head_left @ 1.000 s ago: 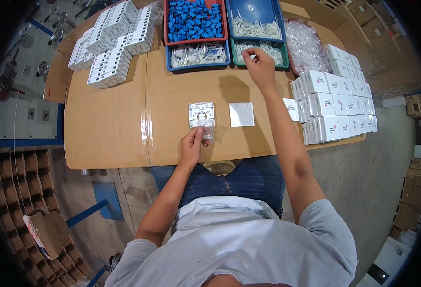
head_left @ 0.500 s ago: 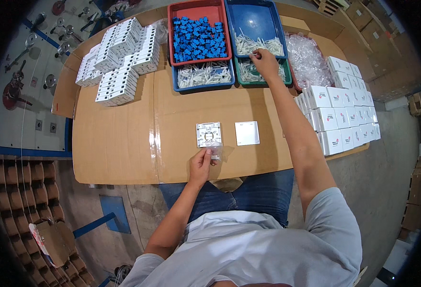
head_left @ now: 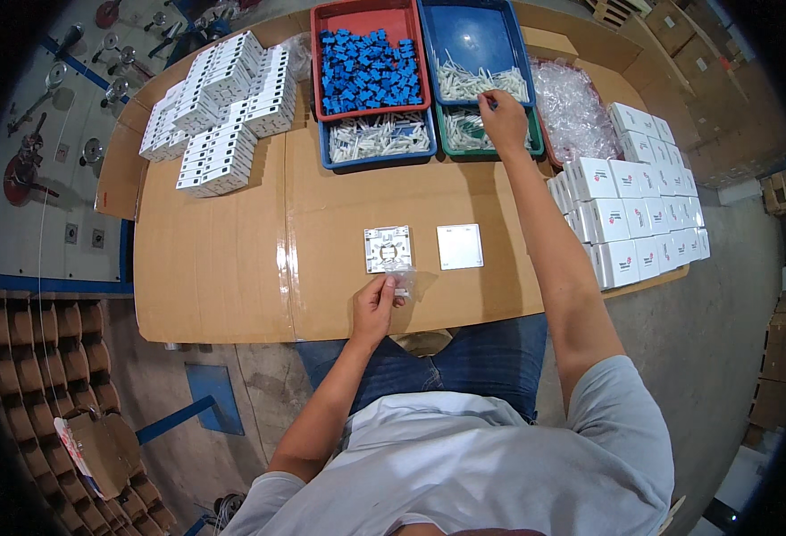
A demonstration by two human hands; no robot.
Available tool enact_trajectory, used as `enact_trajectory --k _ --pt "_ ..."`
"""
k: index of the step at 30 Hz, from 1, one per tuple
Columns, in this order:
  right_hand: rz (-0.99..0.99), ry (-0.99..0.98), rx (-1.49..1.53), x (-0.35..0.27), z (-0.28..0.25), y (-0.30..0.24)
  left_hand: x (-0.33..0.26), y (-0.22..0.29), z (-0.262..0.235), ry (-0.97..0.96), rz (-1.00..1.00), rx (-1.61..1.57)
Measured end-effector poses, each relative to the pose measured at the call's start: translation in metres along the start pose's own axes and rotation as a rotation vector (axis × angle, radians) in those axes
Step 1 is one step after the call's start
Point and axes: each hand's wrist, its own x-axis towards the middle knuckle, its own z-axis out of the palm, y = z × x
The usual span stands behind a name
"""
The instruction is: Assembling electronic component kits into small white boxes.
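Note:
My left hand point(head_left: 375, 308) pinches a small clear plastic bag point(head_left: 405, 282) near the table's front edge. Just beyond the bag lies a white square mounting frame point(head_left: 375, 257) with a round opening; beside it, to the right, rests a flat white square plate point(head_left: 460, 247). Far off, my right hand point(head_left: 505, 121) reaches over the front of a blue tray point(head_left: 469, 31) of slim white plastic pieces point(head_left: 457, 82) and above a green tray point(head_left: 491, 154) of similar pieces. Its thumb and fingertips are pinched together; what they hold, if anything, is too small to make out.
A red tray point(head_left: 371, 15) of blue plastic parts point(head_left: 366, 71) sits partly above another blue tray point(head_left: 380, 163) of white pieces. Stacked white units point(head_left: 219, 94) stand at the left, white boxes point(head_left: 621, 219) at the right. Clear bags point(head_left: 576, 107) fill a container behind the boxes.
My right hand has shifted slightly right and drawn its fingertips back from the white pieces. The left hand stays in place with the bag.

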Motion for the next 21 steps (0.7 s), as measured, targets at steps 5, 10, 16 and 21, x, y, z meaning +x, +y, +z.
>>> enact_trajectory --k 5,10,16,21 --pt "-0.014 0.021 0.053 -0.007 -0.014 -0.009 0.000 -0.005 -0.001 -0.012 -0.010 -0.006" --pt "0.054 0.038 0.222 -0.030 -0.030 -0.032 -0.001 -0.012 -0.002 0.022 -0.009 -0.055" --pt "0.061 -0.024 0.324 -0.083 -0.057 -0.062 0.002 -0.012 -0.002 0.003 0.000 -0.119" --pt "0.118 -0.167 0.433 -0.130 -0.091 -0.105 0.003 -0.007 0.002 0.034 -0.017 -0.098"
